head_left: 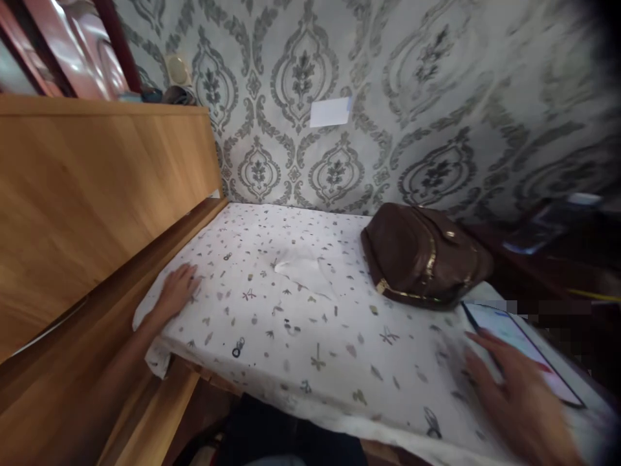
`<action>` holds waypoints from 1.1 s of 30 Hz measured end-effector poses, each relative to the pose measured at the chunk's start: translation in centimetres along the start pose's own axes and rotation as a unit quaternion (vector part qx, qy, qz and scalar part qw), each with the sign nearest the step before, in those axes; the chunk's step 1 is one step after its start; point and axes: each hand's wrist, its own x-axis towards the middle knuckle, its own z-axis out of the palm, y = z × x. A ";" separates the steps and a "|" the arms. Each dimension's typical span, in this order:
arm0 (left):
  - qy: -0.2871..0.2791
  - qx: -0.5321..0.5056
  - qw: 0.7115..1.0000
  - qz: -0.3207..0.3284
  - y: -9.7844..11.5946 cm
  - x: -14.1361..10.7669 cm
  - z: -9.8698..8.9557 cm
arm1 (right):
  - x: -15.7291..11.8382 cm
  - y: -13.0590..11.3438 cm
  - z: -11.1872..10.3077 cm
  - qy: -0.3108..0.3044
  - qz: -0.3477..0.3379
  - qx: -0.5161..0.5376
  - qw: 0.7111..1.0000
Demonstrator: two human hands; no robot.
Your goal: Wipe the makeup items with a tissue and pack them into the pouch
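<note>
My left hand lies flat on the left edge of a white cloth printed with small motifs, its fingers spread and holding nothing. At the right, my right hand is blurred, with fingers apart, beside and partly over a tablet whose screen is lit. Whether its fingertips touch the screen cannot be made out. A brown bag with gold zips sits on the cloth above the tablet. Near the cloth's middle lies a plain white patch, hard to tell apart from the cloth.
A wooden panel rises along the left side, with small items on its top. Behind the table is a patterned wall bearing a white paper. Dark blurred objects stand at the far right. My lap shows at the bottom.
</note>
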 end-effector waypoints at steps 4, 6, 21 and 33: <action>0.021 0.045 0.999 -0.010 -3.4 -0.1 0.4 | -0.3 -6.4 3.6 -0.082 -0.028 0.048 0.995; 0.020 0.053 0.998 -0.019 -3.3 -0.2 0.6 | 1.4 -10.6 6.0 -0.137 -0.070 0.048 0.987; 0.021 0.054 0.991 -0.123 -1.5 -2.3 -1.4 | 7.6 -21.1 18.4 -0.151 -0.153 -0.059 0.975; -0.017 -0.001 0.988 0.153 1.3 0.4 0.0 | 7.5 -21.2 17.7 -0.149 -0.137 -0.041 0.978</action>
